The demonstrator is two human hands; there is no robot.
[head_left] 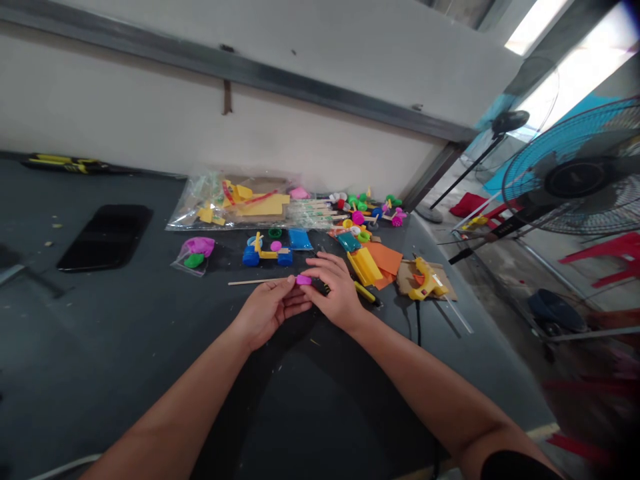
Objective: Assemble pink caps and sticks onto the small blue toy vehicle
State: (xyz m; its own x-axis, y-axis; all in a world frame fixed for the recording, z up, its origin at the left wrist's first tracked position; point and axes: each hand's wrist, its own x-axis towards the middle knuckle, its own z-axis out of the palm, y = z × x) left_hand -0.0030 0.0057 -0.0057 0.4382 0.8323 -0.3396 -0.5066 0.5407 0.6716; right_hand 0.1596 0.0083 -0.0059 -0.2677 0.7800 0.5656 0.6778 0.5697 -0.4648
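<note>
My left hand (273,307) pinches a thin wooden stick (247,282) that points out to the left. At the stick's inner end is a small magenta lump (303,280), which looks like modelling clay. My right hand (335,290) has its thumb and fingers closed around that lump. Just beyond the hands stands a small toy vehicle (267,253) with blue wheels and a yellow body. Behind my right hand lies a yellow-and-black utility knife (367,293), partly covered by the fingers.
A yellow glue gun (425,283) rests on cardboard at the right, its cord running forward. Orange sheets (384,261), a blue packet (300,239), bagged magenta-and-green clay (197,252) and a clear bag of parts (260,203) lie beyond. A black phone (106,237) is at left; a fan (575,177) stands right.
</note>
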